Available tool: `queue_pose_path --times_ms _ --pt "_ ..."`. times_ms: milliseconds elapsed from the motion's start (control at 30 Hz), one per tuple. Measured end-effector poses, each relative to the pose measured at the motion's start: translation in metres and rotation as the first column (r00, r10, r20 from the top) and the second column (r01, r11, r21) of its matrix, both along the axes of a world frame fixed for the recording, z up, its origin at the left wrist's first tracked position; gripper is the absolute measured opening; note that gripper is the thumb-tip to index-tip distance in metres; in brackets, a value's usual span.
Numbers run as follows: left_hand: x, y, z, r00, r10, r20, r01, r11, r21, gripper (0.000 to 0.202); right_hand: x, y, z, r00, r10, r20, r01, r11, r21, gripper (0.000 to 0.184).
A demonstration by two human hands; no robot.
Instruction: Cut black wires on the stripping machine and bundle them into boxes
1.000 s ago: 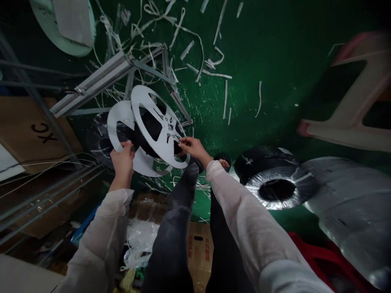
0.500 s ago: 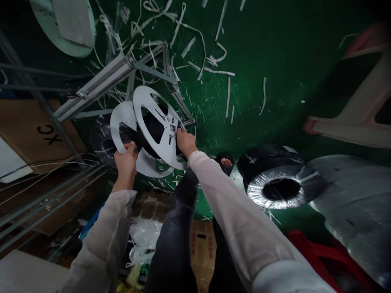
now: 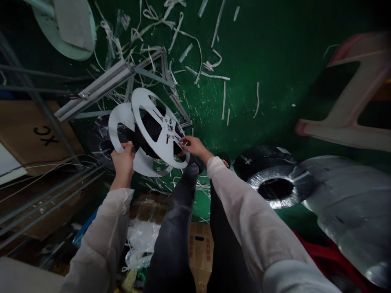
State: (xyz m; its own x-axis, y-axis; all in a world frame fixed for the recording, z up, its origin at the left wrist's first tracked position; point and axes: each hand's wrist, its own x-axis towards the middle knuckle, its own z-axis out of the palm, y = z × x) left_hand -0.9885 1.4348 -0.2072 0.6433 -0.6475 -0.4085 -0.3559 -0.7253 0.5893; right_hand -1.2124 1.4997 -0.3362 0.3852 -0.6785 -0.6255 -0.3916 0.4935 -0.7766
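Note:
A reel with two white slotted discs [image 3: 143,106] and a black core between them sits on a metal frame [image 3: 100,87]. My left hand [image 3: 122,162] is closed, its fingers and thumb pinching the back disc at its lower left. At the right side of the front disc is my right hand [image 3: 194,147], thumb and fingers drawn together near a small metal bolt or clip; exactly what they pinch is hard to see. Several other small bolts [image 3: 170,128] show around the disc's centre.
White strap scraps [image 3: 224,99] litter the green floor. Black coils in clear wrap [image 3: 275,162] lie to the right beside a grey wrapped bundle [image 3: 351,203]. Metal rails and a cardboard box [image 3: 33,134] stand left. A pale red-edged stand [image 3: 345,106] is far right.
My right hand has drawn back from the reel's inner side to the front disc's right edge, fingers now pinched. My left hand keeps its hold. The view has shifted slightly right.

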Motion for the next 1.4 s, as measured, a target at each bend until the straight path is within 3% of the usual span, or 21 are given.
queue_pose_path --times_ms 100,200,367,467,533,633,700,800,900,1033,1133,1333,1400 --pt "0.0 0.0 0.0 1.0 0.004 -0.004 -0.004 1.0 -0.004 0.027 -0.009 0.013 0.014 0.996 0.079 -0.052 -0.087 0.982 -0.168 0.041" --pt "-0.001 -0.001 0.001 1.0 0.001 -0.014 -0.001 1.0 -0.006 0.027 -0.004 0.012 0.029 0.944 0.263 -0.196 -0.302 0.931 -0.205 0.05" --pt "-0.004 -0.002 0.002 0.999 0.013 -0.036 -0.014 1.0 -0.027 0.024 0.025 -0.015 0.041 0.775 0.51 -0.373 -0.562 0.826 -0.04 0.037" --pt "-0.005 -0.003 0.001 0.998 0.035 -0.052 -0.036 0.999 -0.024 0.022 0.045 -0.036 0.041 0.7 0.605 -0.379 -0.626 0.776 0.082 0.029" --pt "-0.005 -0.005 0.001 0.997 0.048 -0.057 -0.049 0.999 -0.012 0.022 0.05 -0.044 0.041 0.684 0.622 -0.381 -0.64 0.762 0.096 0.026" --pt "-0.005 -0.008 0.0 0.997 0.056 -0.061 -0.057 0.998 -0.015 0.021 0.037 -0.043 0.041 0.7 0.622 -0.349 -0.661 0.75 0.01 0.025" --pt "-0.004 -0.011 -0.001 0.997 0.046 -0.065 -0.049 0.998 -0.031 0.022 0.017 -0.032 0.041 0.753 0.579 -0.312 -0.634 0.766 -0.109 0.033" --pt "-0.002 -0.015 -0.003 0.997 0.022 -0.08 -0.026 0.999 -0.046 0.024 -0.012 -0.013 0.039 0.885 0.389 -0.256 -0.447 0.863 -0.234 0.039" --pt "-0.003 -0.02 -0.002 0.997 0.006 -0.071 -0.009 0.999 -0.043 0.022 -0.02 0.001 0.033 0.954 0.155 -0.258 -0.2 0.967 -0.155 0.03" --pt "-0.005 -0.028 0.0 0.998 -0.01 -0.069 0.007 0.999 -0.032 0.02 -0.001 0.006 0.023 0.953 0.028 -0.301 -0.031 1.0 -0.005 0.023" --pt "-0.006 -0.032 0.001 0.997 -0.026 -0.076 0.025 1.0 -0.015 0.02 0.014 -0.003 0.02 0.942 0.033 -0.334 -0.04 0.999 -0.015 0.02" --pt "-0.001 -0.036 -0.001 0.995 -0.043 -0.088 0.039 0.998 -0.042 0.02 0.024 -0.036 0.019 0.906 0.213 -0.365 -0.292 0.94 -0.176 0.037" --pt "-0.002 -0.036 -0.001 0.995 -0.047 -0.084 0.044 0.999 -0.031 0.019 0.022 -0.039 0.018 0.917 0.232 -0.325 -0.306 0.932 -0.196 0.036"
